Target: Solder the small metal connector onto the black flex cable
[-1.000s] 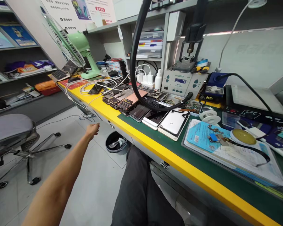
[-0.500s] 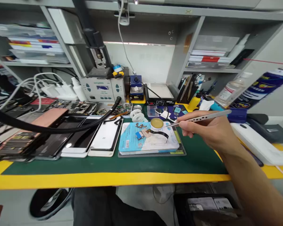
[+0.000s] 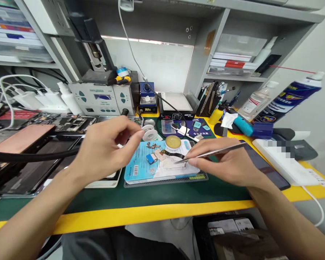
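Note:
My right hand [image 3: 222,160] holds metal tweezers [image 3: 211,153] above the right part of a blue and white box [image 3: 141,170]. Its fingertips are at the end of a black flex cable [image 3: 174,154] attached to a small part with a blue end [image 3: 151,158]. A round tin of yellowish paste [image 3: 173,142] sits at the back of the box. My left hand [image 3: 108,148] hovers left of the box, thumb and forefinger curved toward each other with a gap, nothing visible between them. Just beyond its fingertips is a white spool [image 3: 150,134].
Phones and phone parts [image 3: 24,139] lie at the left, crossed by a black hose [image 3: 32,156]. Behind stand a hot air station [image 3: 97,99] and a small blue station [image 3: 147,98]. A white power strip [image 3: 284,162] and a large blue tube [image 3: 289,97] are at the right.
My left hand has come in from the lower left to beside the box. My right hand has moved down and closer to the flex cable, with the tweezers lower. The view has shifted.

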